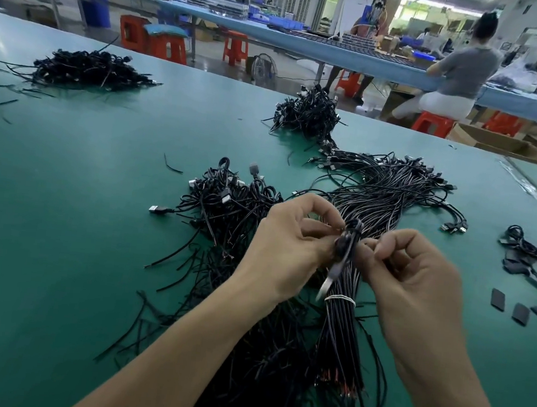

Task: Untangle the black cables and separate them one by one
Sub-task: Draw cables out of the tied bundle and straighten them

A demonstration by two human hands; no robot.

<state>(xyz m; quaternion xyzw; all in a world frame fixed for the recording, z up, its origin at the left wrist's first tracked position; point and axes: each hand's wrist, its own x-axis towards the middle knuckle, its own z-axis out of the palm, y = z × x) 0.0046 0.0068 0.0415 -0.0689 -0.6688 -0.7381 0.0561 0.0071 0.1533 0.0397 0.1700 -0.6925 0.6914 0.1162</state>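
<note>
Table point(60, 214): green, strewn with black cable heaps.
Tied bundle point(337, 323): under the hands, long axis running from the viewer toward far right.
Left hand point(290, 238): fingers curled, pinching cable coil point(349, 241).
Right hand point(418, 278): pinches same coil, roughly upright above the bundle.

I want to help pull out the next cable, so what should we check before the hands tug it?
1. The left hand pinches the held cable: ok.
2. The right hand pinches it too: ok.
3. The held cable is free of the bundle: cannot tell, it is blurred.
4. The white tie is off the bundle: not ok, it wraps it.
5. The green table has a bare spot for the cable: ok.
</note>
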